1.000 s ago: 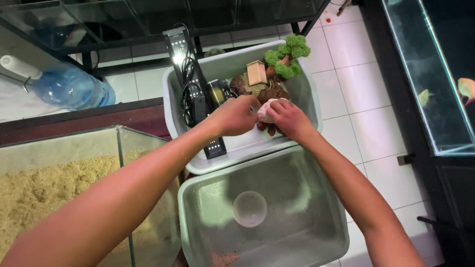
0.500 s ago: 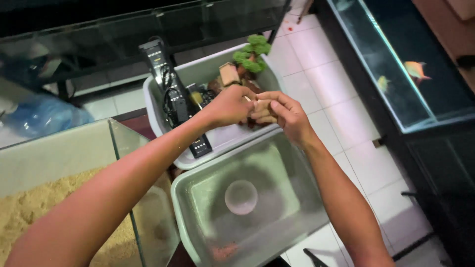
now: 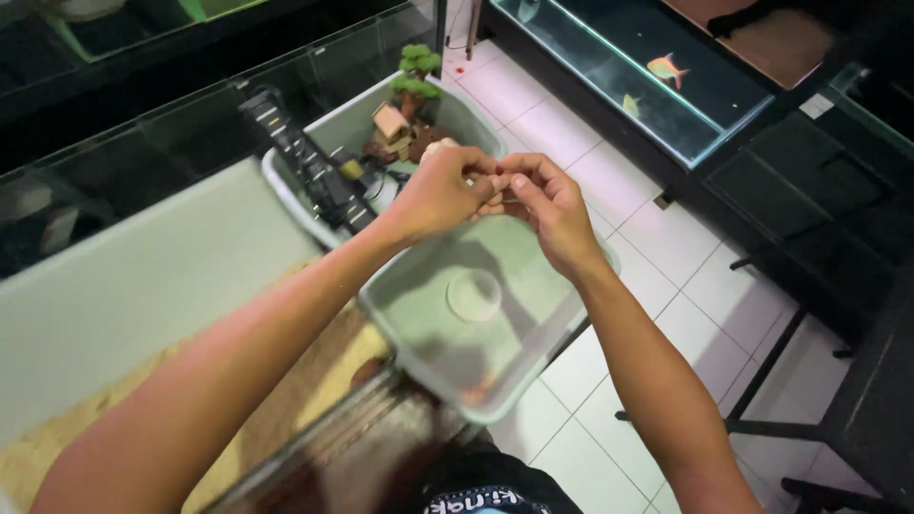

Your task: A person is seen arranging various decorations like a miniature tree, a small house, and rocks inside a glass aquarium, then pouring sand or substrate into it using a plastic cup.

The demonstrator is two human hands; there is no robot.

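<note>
Pinching one small pale object, possibly, between fingers of left hand (image 3: 443, 190) and right hand (image 3: 543, 205), two tubs (image 3: 533, 324) below

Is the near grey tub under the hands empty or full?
Nearly empty: the near grey tub shows its bare floor and round centre mark, with only small reddish bits at its near end.

Left hand (image 3: 440, 190) and right hand (image 3: 538, 195) meet fingertip to fingertip; whatever is pinched there is covered by the fingers, only a pale sliver behind the left knuckles, can't ID it. Just beyond the grip, the far tub (image 3: 314, 143) has its middle blocked by the left hand; its small house ornament (image 3: 390, 122) is too small to make out. Below the grip, reddish specks in the near tub (image 3: 533, 357) are blurred. Both forearms are cut off at the bottom edge.
</note>
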